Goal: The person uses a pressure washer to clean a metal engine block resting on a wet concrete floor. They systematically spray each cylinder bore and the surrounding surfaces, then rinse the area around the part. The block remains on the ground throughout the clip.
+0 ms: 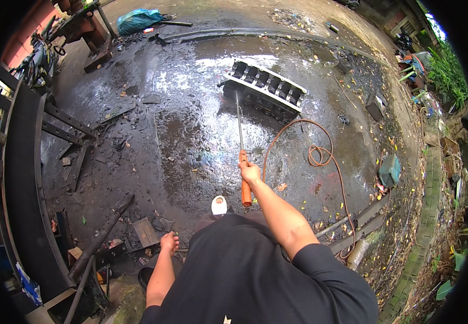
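My right hand (250,173) is wrapped round the orange handle of a spray lance (241,129). Its long thin metal tube points away from me, the tip close to the near left end of an engine block (266,89). The block is dark with a pale machined rim and a row of bays along its open top side, and it lies on wet ground. Down at my left side, my left hand (169,242) hangs with its fingers loosely curled; I see nothing in it. It is nearest a small brown board (145,232) on the ground.
A brown hose (331,148) loops over the ground to the right. Dark steel beams (29,178) stand at my left, with a metal bar (101,237) near my left side. A blue plastic bag (138,21) lies far left, a greenish container (389,170) at the right.
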A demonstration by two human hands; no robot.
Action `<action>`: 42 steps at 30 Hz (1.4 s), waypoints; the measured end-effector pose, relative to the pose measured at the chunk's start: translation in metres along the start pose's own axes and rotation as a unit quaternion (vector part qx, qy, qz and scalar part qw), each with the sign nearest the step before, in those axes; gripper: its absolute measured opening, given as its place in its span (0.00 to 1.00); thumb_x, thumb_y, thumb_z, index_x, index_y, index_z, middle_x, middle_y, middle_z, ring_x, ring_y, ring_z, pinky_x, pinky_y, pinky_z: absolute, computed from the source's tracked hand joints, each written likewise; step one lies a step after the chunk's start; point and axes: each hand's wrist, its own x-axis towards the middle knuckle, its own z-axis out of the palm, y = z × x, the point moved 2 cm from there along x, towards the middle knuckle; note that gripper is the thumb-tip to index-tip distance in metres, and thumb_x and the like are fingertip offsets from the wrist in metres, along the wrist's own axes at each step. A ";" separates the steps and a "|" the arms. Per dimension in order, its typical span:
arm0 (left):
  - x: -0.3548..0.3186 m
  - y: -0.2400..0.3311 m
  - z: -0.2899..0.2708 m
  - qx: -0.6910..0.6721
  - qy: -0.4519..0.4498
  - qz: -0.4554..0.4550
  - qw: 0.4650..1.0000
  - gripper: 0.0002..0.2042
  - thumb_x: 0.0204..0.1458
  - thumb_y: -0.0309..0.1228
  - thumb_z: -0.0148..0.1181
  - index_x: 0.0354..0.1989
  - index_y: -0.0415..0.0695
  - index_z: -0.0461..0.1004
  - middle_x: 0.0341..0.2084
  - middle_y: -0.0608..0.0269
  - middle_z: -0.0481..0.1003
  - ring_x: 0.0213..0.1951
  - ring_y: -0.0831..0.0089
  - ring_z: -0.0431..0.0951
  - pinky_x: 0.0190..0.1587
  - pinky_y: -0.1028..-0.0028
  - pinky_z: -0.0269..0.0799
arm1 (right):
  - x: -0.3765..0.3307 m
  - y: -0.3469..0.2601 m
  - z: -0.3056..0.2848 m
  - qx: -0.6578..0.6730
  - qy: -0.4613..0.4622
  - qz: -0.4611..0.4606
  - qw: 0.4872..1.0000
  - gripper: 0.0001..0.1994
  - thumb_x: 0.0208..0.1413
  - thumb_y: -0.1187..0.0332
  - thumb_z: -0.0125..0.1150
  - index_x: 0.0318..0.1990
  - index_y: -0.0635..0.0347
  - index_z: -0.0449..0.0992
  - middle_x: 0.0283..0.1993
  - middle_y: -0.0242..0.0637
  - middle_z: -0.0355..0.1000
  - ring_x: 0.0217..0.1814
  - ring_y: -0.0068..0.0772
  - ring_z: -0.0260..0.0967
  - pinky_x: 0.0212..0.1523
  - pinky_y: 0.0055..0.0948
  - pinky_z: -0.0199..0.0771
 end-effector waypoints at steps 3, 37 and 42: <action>0.001 0.001 0.001 -0.003 0.000 0.000 1.000 0.13 0.59 0.40 0.46 0.44 0.46 0.70 0.23 0.70 0.72 0.17 0.80 0.68 0.16 0.77 0.64 | -0.001 -0.003 -0.001 0.007 -0.007 0.011 1.000 0.19 0.48 0.55 0.62 0.39 0.63 0.77 0.32 0.43 0.75 0.33 0.36 0.73 0.38 0.34 0.70; 0.005 -0.002 -0.003 -0.004 -0.011 0.000 1.000 0.12 0.59 0.40 0.45 0.44 0.47 0.68 0.22 0.69 0.73 0.16 0.79 0.69 0.16 0.75 0.66 | -0.002 -0.009 0.010 -0.013 -0.025 -0.017 0.999 0.21 0.49 0.54 0.62 0.41 0.63 0.76 0.33 0.44 0.75 0.35 0.37 0.73 0.39 0.35 0.70; 0.006 -0.002 -0.003 -0.010 -0.015 0.001 1.000 0.13 0.59 0.40 0.45 0.44 0.46 0.67 0.22 0.69 0.73 0.15 0.79 0.69 0.15 0.76 0.65 | -0.005 -0.011 0.008 -0.020 -0.029 -0.015 0.999 0.21 0.49 0.53 0.62 0.42 0.62 0.76 0.34 0.44 0.76 0.36 0.37 0.73 0.40 0.35 0.70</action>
